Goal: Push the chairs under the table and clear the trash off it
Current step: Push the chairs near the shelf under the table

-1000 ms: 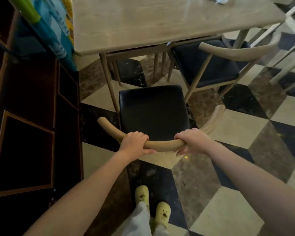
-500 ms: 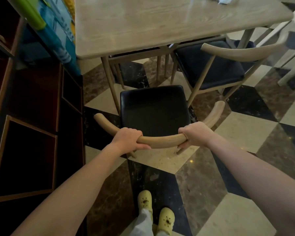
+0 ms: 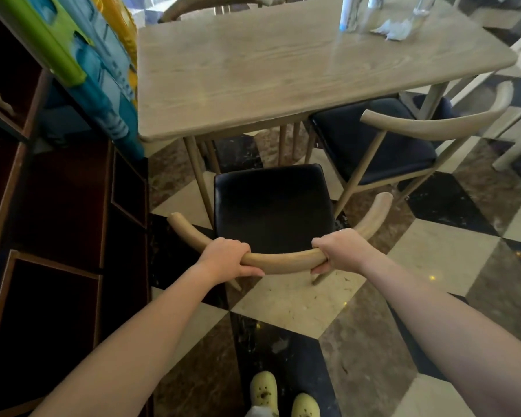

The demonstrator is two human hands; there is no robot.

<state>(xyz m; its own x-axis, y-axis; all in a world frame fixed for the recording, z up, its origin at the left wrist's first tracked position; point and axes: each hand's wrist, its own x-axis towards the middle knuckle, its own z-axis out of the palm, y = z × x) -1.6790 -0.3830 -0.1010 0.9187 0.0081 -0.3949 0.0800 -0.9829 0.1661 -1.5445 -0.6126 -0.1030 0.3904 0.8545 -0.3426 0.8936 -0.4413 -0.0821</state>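
Left hand (image 3: 225, 257) and right hand (image 3: 340, 251) both clamped on curved wooden backrest (image 3: 283, 260) of black-cushioned chair (image 3: 272, 206); crumpled white trash (image 3: 393, 28) at 1 o'clock, bottles above cropped.

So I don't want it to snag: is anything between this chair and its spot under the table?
Nothing visible blocks it. The near chair faces open floor under the table. The table's leg stands just left of its seat, and the second chair sits to its right.

A glossy checkered marble floor (image 3: 298, 308) runs beside dark wooden shelving (image 3: 51, 236) at left.
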